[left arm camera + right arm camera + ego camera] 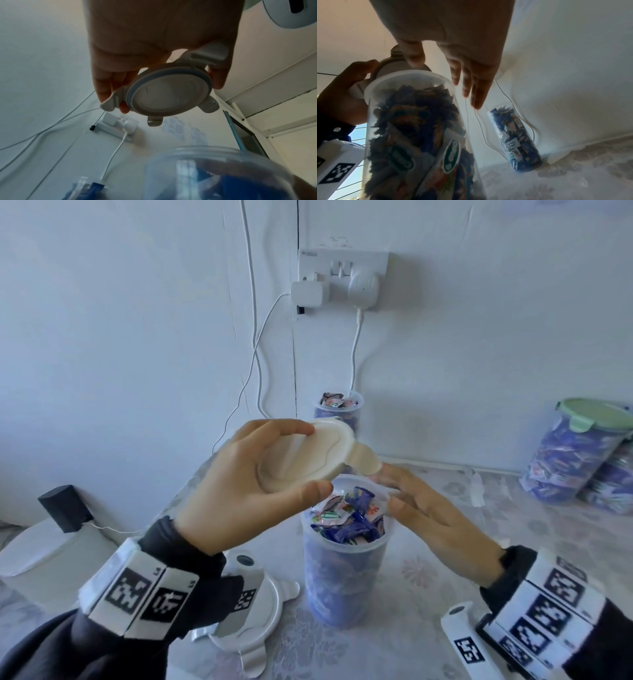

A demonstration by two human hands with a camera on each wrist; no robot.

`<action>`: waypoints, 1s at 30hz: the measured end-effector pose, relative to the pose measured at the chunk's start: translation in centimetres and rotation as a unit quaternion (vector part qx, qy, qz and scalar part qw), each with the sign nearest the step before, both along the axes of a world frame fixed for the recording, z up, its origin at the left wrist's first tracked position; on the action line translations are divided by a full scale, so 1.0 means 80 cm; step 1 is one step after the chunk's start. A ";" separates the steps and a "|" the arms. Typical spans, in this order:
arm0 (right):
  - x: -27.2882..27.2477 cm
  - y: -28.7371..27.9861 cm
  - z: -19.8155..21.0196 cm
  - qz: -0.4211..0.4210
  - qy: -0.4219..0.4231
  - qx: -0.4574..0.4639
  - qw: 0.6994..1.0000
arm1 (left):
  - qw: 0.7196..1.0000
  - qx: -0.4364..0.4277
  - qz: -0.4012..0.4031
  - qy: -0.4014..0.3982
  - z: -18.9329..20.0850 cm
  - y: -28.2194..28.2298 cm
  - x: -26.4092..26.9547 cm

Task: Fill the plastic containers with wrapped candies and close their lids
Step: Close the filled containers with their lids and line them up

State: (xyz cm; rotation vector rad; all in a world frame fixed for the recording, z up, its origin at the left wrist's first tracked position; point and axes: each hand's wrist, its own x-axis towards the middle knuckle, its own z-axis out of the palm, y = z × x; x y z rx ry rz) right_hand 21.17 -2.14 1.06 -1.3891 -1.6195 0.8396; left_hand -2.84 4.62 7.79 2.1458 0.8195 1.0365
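White round plastic lid [310, 451] w/ four clip tabs pinched at rim by left hand [239, 484], above full clear candy container [346, 563]. Right hand [431, 515] fingers spread, beside rim. Center lid, press level, snap tabs.

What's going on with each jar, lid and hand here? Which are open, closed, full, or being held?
near container: open, upright, filled to the rim with wrapped candies.
white lid: held above that container, not yet on.
left hand: grips the white lid.
right hand: fingers straight, beside the container's rim.
far container: open, upright, full.
green-lidded container: closed, full.
second white lid: lying on the table.
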 end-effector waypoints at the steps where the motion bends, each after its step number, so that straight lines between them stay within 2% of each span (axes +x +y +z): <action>1: -0.003 -0.005 0.007 -0.018 -0.016 0.057 0.998 | 1.000 -0.008 -0.002 -0.017 0.001 -0.001 0.004; 3: -0.013 -0.013 0.033 -0.030 -0.051 0.141 0.988 | 0.999 -0.017 -0.008 -0.042 0.002 -0.004 0.010; 5: -0.020 -0.013 0.054 0.006 -0.095 0.155 0.983 | 0.998 -0.020 -0.012 -0.060 0.001 -0.005 0.013; 8: -0.031 0.000 0.075 0.076 -0.184 0.056 0.978 | 0.997 -0.031 -0.019 -0.069 0.000 -0.005 0.014; 11: -0.045 0.010 0.089 0.126 -0.272 0.000 0.954 | 0.996 -0.040 -0.024 -0.073 0.000 -0.004 0.011; 14: -0.058 0.019 0.094 0.134 -0.337 -0.031 0.932 | 0.995 -0.055 -0.025 -0.076 -0.003 -0.002 0.006; 17: -0.067 0.026 0.094 0.144 -0.361 -0.056 0.920 | 0.995 -0.066 -0.025 -0.077 -0.008 -0.001 0.004; 22: -0.071 0.035 0.092 0.151 -0.361 -0.080 0.917 | 0.993 -0.076 -0.029 -0.085 -0.014 -0.002 0.010; 25: -0.066 0.029 0.086 0.127 -0.325 -0.070 0.934 | 0.989 -0.094 -0.036 -0.110 -0.013 -0.006 0.013; 28: -0.055 0.014 0.076 0.084 -0.172 -0.027 0.981 | 0.983 -0.119 -0.036 -0.132 -0.014 -0.007 0.013; 30: -0.048 0.001 0.069 0.054 -0.068 0.011 0.996 | 0.982 -0.125 -0.038 -0.135 -0.015 -0.007 0.013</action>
